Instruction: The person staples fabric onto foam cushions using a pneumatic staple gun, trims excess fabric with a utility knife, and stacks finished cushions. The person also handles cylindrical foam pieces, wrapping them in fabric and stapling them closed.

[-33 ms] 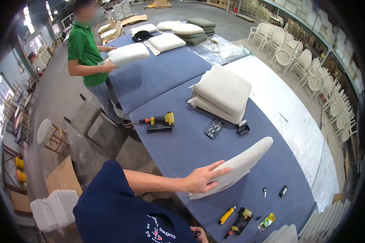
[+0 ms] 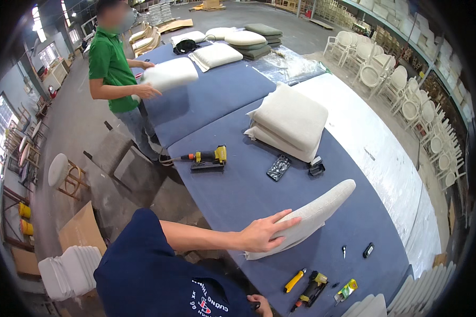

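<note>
A pale fabric-covered seat cushion [image 2: 314, 214] stands tilted on its edge on the blue-covered table. My left hand [image 2: 264, 234] grips its near end, fingers spread over the fabric and the thumb side out of sight. At the lower edge, beside my dark blue shirt, my right hand [image 2: 261, 306] is closed around a small black thing, mostly hidden. Closest to that hand on the table are a yellow-and-black staple gun [image 2: 313, 289] and a yellow-handled cutter [image 2: 295, 280].
A second staple gun [image 2: 209, 157], a dark phone [image 2: 279, 167], a small black case [image 2: 316, 168] and stacked cushions [image 2: 291, 119] lie farther up the table [image 2: 238, 206]. Across it, a person in green [image 2: 111, 63] handles another cushion [image 2: 172, 74]. Chair frames [image 2: 367, 68] stand at right.
The other person's cushion has shifted and turned slightly, and that person's near hand has opened away from it. My own hands and the cushion I hold stay put.
</note>
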Available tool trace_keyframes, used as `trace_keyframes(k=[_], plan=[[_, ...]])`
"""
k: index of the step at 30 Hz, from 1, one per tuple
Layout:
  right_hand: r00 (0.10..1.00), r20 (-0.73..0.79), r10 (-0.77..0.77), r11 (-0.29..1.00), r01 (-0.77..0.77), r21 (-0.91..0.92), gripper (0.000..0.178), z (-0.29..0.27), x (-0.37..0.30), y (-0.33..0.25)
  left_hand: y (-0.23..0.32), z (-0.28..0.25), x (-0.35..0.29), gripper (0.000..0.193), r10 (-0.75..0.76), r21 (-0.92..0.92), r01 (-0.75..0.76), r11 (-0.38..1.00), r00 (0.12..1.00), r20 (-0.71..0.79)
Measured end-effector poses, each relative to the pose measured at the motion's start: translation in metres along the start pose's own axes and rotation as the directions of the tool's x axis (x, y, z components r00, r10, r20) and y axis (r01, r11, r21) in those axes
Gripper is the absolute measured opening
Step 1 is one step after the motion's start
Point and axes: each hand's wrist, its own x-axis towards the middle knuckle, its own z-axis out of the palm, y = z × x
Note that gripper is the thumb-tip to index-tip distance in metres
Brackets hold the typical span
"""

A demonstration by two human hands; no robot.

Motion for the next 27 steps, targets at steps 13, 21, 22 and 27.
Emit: trace_keyframes(k=[13, 21, 22, 27], plan=[[-0.142, -0.709, -0.690, 0.050, 0.969, -0.243, 0.021, -0.245, -0.208, -0.405, 0.080, 0.068, 0.166, 0.112, -0.148, 0.449, -0.050, 0.892, 0.907, 0.395], [-0.435, -0.649, -0.623, -0.557, 0.830, -0.022, 0.036, -0.258, -0.269, -0.395, 0.052, 0.156, 0.348, 0.056, -0.314, 0.655, 0.184, 0.733, 0.946, 0.085], [-0.438, -0.649, -0.622, -0.557, 0.830, -0.026, 0.029, -0.263, -0.273, -0.384, 0.053, 0.165, 0.357, 0.053, -0.269, 0.650, 0.145, 0.746, 0.958, 0.096], [-0.291, -0.848, -0.442, -0.560, 0.829, 0.007, 0.030, -0.289, -0.286, -0.368, 0.025, 0.146, 0.393, 0.054, -0.272, 0.684, 0.079, 0.725, 0.946, 0.178]])
